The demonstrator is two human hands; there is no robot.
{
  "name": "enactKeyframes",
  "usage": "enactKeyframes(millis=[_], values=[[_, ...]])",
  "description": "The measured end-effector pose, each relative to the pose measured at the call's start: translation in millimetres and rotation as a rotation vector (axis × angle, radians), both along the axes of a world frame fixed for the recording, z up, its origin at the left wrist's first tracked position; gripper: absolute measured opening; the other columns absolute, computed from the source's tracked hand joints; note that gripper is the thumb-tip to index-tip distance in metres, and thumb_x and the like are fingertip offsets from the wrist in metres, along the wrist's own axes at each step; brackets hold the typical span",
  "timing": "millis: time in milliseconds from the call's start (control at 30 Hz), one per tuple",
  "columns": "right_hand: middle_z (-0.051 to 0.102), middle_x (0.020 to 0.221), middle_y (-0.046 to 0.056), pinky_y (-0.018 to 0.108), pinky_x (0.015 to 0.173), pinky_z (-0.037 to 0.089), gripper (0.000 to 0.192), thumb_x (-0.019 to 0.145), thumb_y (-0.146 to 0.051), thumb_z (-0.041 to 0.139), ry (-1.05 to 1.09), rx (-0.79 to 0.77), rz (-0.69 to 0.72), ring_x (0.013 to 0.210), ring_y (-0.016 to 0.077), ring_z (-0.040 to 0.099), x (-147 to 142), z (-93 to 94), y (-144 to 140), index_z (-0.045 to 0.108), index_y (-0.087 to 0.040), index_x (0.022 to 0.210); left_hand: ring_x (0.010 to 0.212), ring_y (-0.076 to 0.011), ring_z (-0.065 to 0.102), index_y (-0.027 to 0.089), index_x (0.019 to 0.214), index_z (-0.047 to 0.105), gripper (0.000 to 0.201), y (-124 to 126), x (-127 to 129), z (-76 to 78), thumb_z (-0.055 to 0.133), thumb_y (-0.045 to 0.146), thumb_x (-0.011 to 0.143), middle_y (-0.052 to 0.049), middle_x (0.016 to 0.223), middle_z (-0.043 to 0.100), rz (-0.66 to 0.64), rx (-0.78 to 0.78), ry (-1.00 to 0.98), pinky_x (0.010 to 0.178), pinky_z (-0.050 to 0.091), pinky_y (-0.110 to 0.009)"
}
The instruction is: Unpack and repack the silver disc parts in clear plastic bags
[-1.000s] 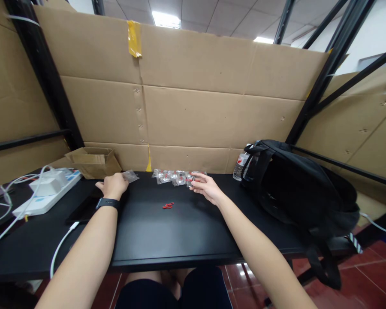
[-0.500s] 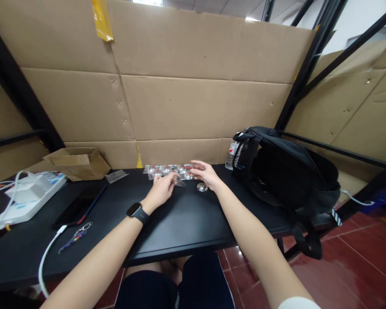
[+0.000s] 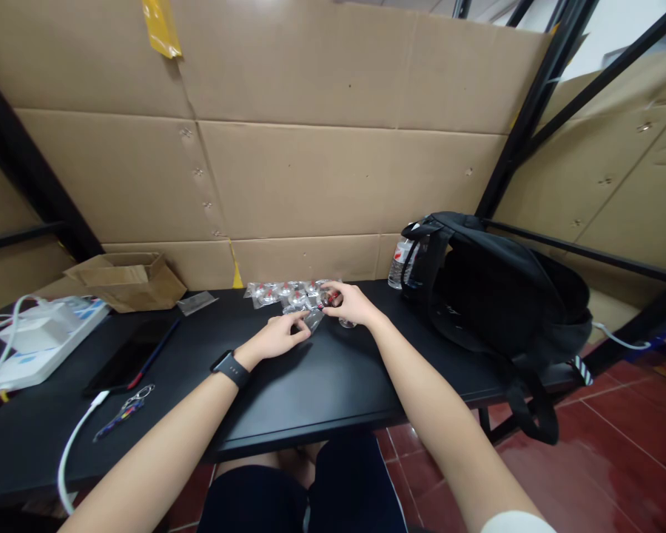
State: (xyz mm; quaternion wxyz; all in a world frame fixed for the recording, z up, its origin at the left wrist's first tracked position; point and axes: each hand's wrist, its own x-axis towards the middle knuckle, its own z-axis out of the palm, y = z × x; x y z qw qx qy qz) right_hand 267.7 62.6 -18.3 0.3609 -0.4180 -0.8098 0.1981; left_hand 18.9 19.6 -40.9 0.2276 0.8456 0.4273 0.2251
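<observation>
My left hand [image 3: 280,337] pinches a small clear plastic packet [image 3: 312,319] on the black surface [image 3: 333,385], and my right hand [image 3: 348,303] closes its grip on a red-and-silver piece [image 3: 331,298] just beside it. By my judgement the work is barely begun, since a row of crinkly sealed packets [image 3: 280,292] lies untouched behind.

Both hands now seemingly pinch one packet [image 3: 314,318].
</observation>
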Motion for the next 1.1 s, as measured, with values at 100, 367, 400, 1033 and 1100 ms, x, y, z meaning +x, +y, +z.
enactKeyframes(millis=[100,367,400,1033,1100], values=[[0.071,0.084,-0.002,0.026,0.072,0.048,0.055,0.068,-0.029,0.082,-0.046,0.029,-0.006,0.067,0.0122,0.06,0.7,4.9,-4.2,0.069,-0.024,0.121,0.095,-0.022,0.071,0.03,0.127,0.068,0.039,-1.5,0.0,2.6,0.055,0.043,0.092,-0.001,0.105,0.077,-0.037,0.038,0.056,0.094,0.047,-0.032],[0.066,0.065,-0.002,0.024,0.059,0.043,0.029,0.065,-0.034,0.085,-0.28,-0.043,0.091,0.06,0.0145,0.059,-2.5,16.5,-21.3,0.075,-0.02,0.089,0.12,-0.0281,0.059,0.037,0.127,0.069,0.035,-4.1,-4.8,2.6,0.054,0.039,0.096,-0.007,0.127,0.062,-0.113,0.147,0.215,0.107,0.038,-0.044],[0.067,0.066,-0.001,0.024,0.059,0.043,0.028,0.063,-0.035,0.086,-0.324,-0.053,0.112,0.061,0.015,0.06,-4.1,16.9,-23.0,0.075,-0.019,0.084,0.125,-0.0298,0.055,0.039,0.128,0.068,0.035,-4.5,-5.5,2.6,0.055,0.039,0.095,-0.007,0.132,0.06,-0.112,0.146,0.235,0.108,0.037,-0.046],[0.067,0.074,-0.002,0.02,0.062,0.042,0.025,0.066,-0.018,0.086,-0.297,-0.163,0.138,0.065,0.0112,0.06,-16.3,-5.6,-10.8,0.075,-0.015,0.088,0.149,-0.0352,0.031,0.049,0.14,0.055,0.043,-10.7,-12.2,16.0,0.053,0.039,0.098,-0.004,0.163,0.036,-0.188,0.005,0.412,0.114,0.022,-0.064],[0.068,0.075,-0.002,0.02,0.063,0.043,0.024,0.069,-0.011,0.082,-0.266,-0.176,0.175,0.066,0.011,0.061,-16.5,-8.0,-9.2,0.075,-0.015,0.091,0.149,-0.0353,0.032,0.049,0.139,0.055,0.043,-11.0,-11.8,16.0,0.054,0.039,0.097,-0.004,0.163,0.035,-0.191,0.003,0.415,0.114,0.022,-0.066]])
